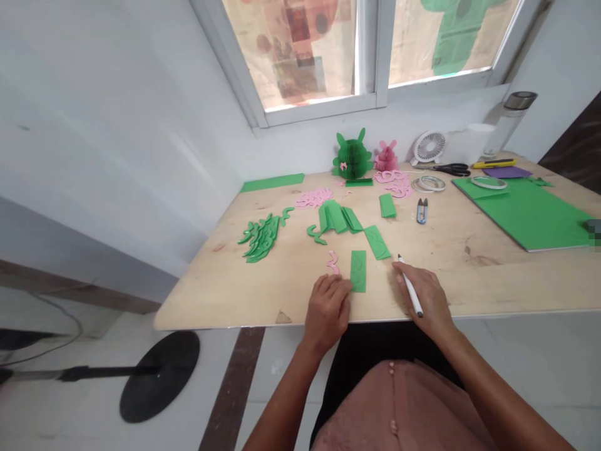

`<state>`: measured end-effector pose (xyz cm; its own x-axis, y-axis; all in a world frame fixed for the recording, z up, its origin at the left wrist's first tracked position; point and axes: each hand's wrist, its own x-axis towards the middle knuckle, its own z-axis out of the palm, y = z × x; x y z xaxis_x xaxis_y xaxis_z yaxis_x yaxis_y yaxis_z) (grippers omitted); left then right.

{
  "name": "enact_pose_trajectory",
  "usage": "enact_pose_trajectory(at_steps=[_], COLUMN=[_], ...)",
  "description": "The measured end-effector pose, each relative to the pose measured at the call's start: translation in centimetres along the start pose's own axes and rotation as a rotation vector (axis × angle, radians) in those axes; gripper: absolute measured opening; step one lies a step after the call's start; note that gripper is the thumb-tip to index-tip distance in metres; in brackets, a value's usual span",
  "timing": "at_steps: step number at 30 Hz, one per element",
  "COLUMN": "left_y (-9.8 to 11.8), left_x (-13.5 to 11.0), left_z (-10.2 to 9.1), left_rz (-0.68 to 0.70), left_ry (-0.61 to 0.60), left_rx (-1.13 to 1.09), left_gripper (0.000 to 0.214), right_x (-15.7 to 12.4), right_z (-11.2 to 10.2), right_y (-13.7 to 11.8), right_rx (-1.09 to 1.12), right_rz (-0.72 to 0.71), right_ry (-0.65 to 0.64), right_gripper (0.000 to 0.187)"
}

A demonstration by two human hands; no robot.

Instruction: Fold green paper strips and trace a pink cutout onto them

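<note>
My right hand (425,297) is closed around a white pen (410,289), its dark tip pointing up and away from me above the tabletop. My left hand (328,310) rests near the front edge, fingers bent, fingertips pressed on the lower left edge of a green paper slip (358,270) with faint curved lines. Just beyond these fingers lies a small curved pink cutout (333,262). Another marked green slip (377,242) lies farther back, near folded green paper (334,217). Curved green cutouts (261,239) are heaped at the left.
Pink cutouts (314,198) lie toward the back. Green and pink paper figures (353,158) stand by the wall, near a white fan (429,147). Thread snips (422,212), tape rolls (432,183), black scissors (451,169), a yellow cutter (494,163) and green sheets (535,216) lie right.
</note>
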<state>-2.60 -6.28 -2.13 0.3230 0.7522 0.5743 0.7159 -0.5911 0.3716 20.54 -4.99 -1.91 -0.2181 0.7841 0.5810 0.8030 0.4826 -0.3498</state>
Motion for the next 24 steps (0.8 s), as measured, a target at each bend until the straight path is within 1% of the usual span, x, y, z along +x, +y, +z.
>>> enact_pose_trajectory(at_steps=[3, 6, 9, 12, 16, 24], left_y=[-0.1, -0.2, -0.2, -0.2, 0.0, 0.4], left_x=[0.0, -0.1, -0.2, -0.2, 0.0, 0.4], left_z=[0.0, 0.0, 0.3, 0.7, 1.0, 0.8], left_rz=[0.041, 0.064, 0.026, -0.037, -0.053, -0.075], left_ry=[-0.001, 0.025, 0.089, 0.126, 0.101, 0.014], left_rx=[-0.007, -0.008, 0.035, 0.113, 0.193, 0.262], left_gripper=[0.032, 0.035, 0.032, 0.023, 0.018, 0.020], right_x=[0.0, 0.0, 0.0, 0.0, 0.0, 0.1], right_z=[0.2, 0.3, 0.3, 0.4, 0.5, 0.5], right_y=[0.0, 0.0, 0.0, 0.0, 0.0, -0.1], right_rx=[-0.003, -0.008, -0.026, -0.040, -0.056, -0.078], right_rz=[0.007, 0.010, 0.007, 0.008, 0.009, -0.011], right_ry=[0.004, 0.016, 0.026, 0.025, 0.022, 0.041], right_gripper=[0.027, 0.028, 0.028, 0.028, 0.027, 0.027])
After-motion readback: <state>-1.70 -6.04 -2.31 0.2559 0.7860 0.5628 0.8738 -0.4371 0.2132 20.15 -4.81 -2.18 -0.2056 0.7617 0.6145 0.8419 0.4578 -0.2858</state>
